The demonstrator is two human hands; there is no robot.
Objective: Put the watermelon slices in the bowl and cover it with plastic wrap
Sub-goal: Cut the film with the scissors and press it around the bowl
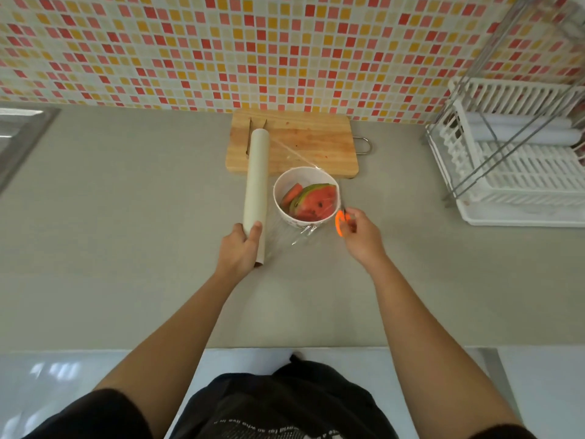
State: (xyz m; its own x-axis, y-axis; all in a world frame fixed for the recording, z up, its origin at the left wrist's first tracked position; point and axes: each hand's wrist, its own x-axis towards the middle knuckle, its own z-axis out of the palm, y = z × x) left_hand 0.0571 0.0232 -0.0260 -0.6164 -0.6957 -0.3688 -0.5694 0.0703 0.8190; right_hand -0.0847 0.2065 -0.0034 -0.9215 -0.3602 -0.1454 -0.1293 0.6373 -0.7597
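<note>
Left fingers (257,228) clasp the cream plastic-wrap roll (257,182); right fingers (351,224) grip orange-handled scissors (340,224); red watermelon slices (311,202) sit in the film-draped white bowl (306,198) on the grey surface (126,217); keep film taut, cutting near the roll.

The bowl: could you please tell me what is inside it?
The bowl holds watermelon slices, seen through the plastic wrap stretched over it. Its bottom is hidden beneath the slices.
</note>
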